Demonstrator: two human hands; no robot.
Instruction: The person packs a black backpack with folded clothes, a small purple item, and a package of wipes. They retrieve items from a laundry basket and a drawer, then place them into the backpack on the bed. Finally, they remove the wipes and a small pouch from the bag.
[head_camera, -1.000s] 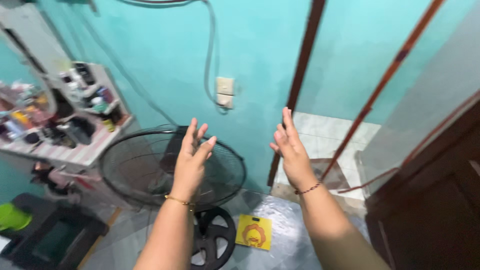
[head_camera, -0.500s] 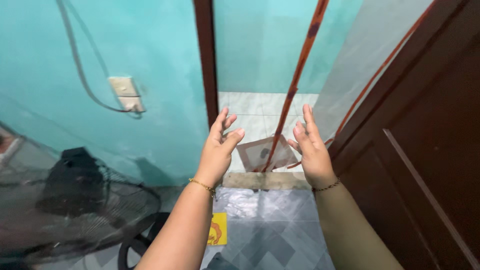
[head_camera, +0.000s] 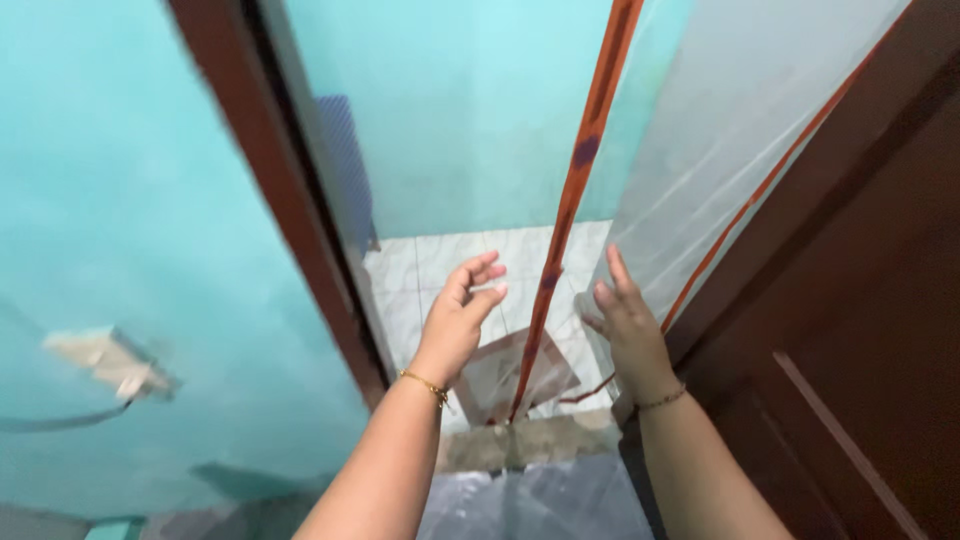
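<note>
My left hand (head_camera: 458, 320) is raised in front of a doorway, fingers curled apart and holding nothing. My right hand (head_camera: 625, 325) is also up with fingers spread, next to a translucent plastic curtain (head_camera: 720, 170) edged with an orange-brown strip (head_camera: 575, 200). The strip hangs between the two hands. My right hand's fingertips are close to the curtain's lower edge; I cannot tell if they touch it. Each wrist wears a thin bracelet.
A brown door frame (head_camera: 290, 220) runs down the left of the opening beside a turquoise wall (head_camera: 120, 200) with a wall socket (head_camera: 110, 362). A dark brown wooden door (head_camera: 860, 330) stands at the right. White floor tiles (head_camera: 440, 265) lie beyond the stone threshold (head_camera: 520, 440).
The view swung right from a fan and shelf to the doorway and moved closer. Both hands stayed raised and now flank the curtain's orange strip.
</note>
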